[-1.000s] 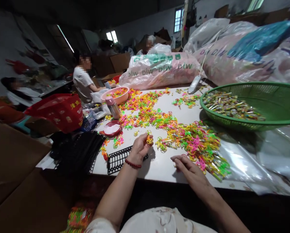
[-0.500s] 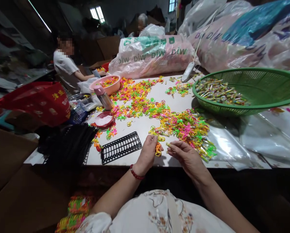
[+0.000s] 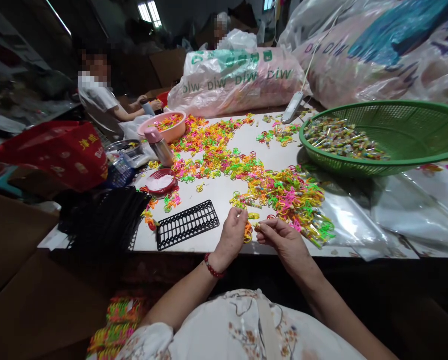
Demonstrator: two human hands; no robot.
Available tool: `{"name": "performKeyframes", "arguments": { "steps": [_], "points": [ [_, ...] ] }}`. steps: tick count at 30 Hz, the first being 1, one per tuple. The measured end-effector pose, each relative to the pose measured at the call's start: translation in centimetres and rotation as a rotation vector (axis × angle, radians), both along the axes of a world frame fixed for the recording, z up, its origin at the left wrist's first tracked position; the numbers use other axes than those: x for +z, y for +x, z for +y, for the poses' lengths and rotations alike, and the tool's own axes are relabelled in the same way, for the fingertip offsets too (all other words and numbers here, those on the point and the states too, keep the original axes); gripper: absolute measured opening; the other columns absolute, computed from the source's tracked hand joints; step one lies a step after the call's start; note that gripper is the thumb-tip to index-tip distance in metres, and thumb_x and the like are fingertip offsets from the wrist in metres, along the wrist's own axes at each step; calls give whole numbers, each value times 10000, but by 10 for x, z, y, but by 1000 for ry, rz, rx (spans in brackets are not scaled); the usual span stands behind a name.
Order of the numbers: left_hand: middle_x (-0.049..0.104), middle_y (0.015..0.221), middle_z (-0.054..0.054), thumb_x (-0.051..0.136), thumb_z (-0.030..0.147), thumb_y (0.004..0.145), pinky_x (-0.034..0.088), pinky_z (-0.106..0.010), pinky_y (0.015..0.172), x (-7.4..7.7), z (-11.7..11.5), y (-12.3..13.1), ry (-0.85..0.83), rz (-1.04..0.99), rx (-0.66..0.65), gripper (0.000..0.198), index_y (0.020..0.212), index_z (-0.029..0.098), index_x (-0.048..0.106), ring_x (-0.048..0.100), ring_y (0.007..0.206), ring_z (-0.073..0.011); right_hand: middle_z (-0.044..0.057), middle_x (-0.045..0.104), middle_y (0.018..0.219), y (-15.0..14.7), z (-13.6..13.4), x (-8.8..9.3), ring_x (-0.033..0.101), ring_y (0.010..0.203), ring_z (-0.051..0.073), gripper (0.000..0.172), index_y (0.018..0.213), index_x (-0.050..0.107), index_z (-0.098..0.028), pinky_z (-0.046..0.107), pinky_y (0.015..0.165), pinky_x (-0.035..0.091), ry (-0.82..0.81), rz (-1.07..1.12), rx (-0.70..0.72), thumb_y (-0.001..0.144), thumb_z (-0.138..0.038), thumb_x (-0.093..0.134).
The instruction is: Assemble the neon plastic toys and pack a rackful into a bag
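Observation:
My left hand (image 3: 230, 234), with a red bead bracelet at its wrist, is closed around a small orange and yellow plastic toy piece (image 3: 248, 232) that has a ring-like part. Just to its right, my right hand (image 3: 286, 245) pinches a small yellowish piece (image 3: 257, 226), mostly covered by the fingertips. The two hands almost meet over the table's front edge. Beyond them spreads a pile of bright plastic toy pieces (image 3: 284, 192) in yellow, green, pink and orange. A black plastic rack (image 3: 188, 225) with slots lies flat left of my left hand.
A green basket (image 3: 411, 135) of small wrapped pieces stands at the right, above clear plastic bags (image 3: 353, 220). To the left are a red basket (image 3: 161, 181), a flask (image 3: 159, 146), a pink basin (image 3: 182, 131) and stacked black racks (image 3: 99, 222). A co-worker (image 3: 99, 97) sits far left.
My right hand has moved left, bringing its small piece up against the toy piece in my left hand. The co-worker's hands have come up near the basin. The view has shifted slightly.

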State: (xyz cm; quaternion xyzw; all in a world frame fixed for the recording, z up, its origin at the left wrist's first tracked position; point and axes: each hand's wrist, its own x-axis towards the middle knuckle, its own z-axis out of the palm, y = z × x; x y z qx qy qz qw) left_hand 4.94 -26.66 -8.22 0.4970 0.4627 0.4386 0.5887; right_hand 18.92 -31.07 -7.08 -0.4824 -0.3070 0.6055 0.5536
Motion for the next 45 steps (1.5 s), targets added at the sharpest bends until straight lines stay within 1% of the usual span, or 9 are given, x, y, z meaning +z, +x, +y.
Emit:
{"name": "performKeyframes", "arguments": {
  "steps": [13, 19, 25, 29, 31, 34, 37, 41, 45],
  "points": [
    [479, 687, 41, 447, 419, 952, 341, -237, 616, 11, -3, -3, 170, 305, 26, 220, 896, 214, 503, 453, 632, -119, -30, 558, 608, 3, -2, 4, 441, 539, 91, 337, 868, 740, -188, 221, 490, 364, 88, -313, 88, 723, -491, 764],
    [493, 703, 39, 449, 377, 942, 341, -243, 632, 6, 0, -8, 127, 334, 26, 185, 870, 211, 489, 460, 652, -124, -21, 575, 620, -7, -6, -1, 414, 512, 91, 316, 834, 725, -185, 234, 477, 335, 167, -393, 136, 768, -493, 717],
    [491, 684, 30, 415, 421, 948, 339, -247, 606, -3, -10, -20, 25, 366, 18, 227, 879, 222, 498, 482, 655, -139, 38, 692, 808, -8, -11, -13, 618, 730, 193, 277, 943, 725, -229, 316, 677, 494, 247, -707, 298, 844, -464, 617],
    [572, 725, 7, 469, 445, 930, 359, -252, 630, 8, -32, -55, 106, 481, -79, 239, 939, 228, 570, 530, 685, -149, 59, 704, 806, -8, -9, -29, 651, 763, 239, 282, 944, 722, -252, 356, 704, 515, 362, -984, 365, 852, -467, 566],
    [588, 701, 9, 511, 435, 911, 356, -244, 612, 14, -45, -81, 151, 559, -21, 239, 884, 215, 602, 517, 648, -137, 62, 725, 873, -9, -9, -35, 671, 793, 241, 302, 969, 698, -248, 348, 716, 525, 329, -969, 424, 876, -473, 519],
    [556, 646, 16, 504, 404, 911, 368, -228, 594, 12, -57, -131, 162, 662, 398, 281, 752, 188, 587, 487, 602, -117, 56, 733, 924, -15, -8, -37, 678, 828, 235, 329, 1024, 658, -240, 330, 735, 524, 262, -904, 484, 900, -482, 473],
    [597, 764, -11, 559, 378, 879, 446, -243, 641, -6, -52, -182, 204, 763, 753, 209, 901, 173, 597, 545, 670, -133, 61, 724, 941, -26, -3, -37, 660, 825, 218, 348, 1069, 627, -228, 316, 742, 510, 238, -772, 525, 921, -494, 458],
    [615, 1105, -106, 598, 307, 870, 483, -400, 943, -35, -35, -222, 463, 1048, 633, 261, 1095, 174, 597, 581, 1055, -231, 57, 698, 880, -46, 8, -40, 569, 642, 154, 408, 1075, 620, -203, 273, 583, 460, 169, -540, 567, 912, -553, 489],
    [608, 1093, -116, 549, 286, 919, 487, -439, 976, -51, -30, -210, 544, 1152, 519, 220, 1090, 163, 612, 557, 1093, -245, 67, 685, 914, -58, 16, -34, 557, 673, 145, 468, 1033, 640, -193, 274, 590, 463, 111, -351, 483, 806, -603, 633]
  ]
}}
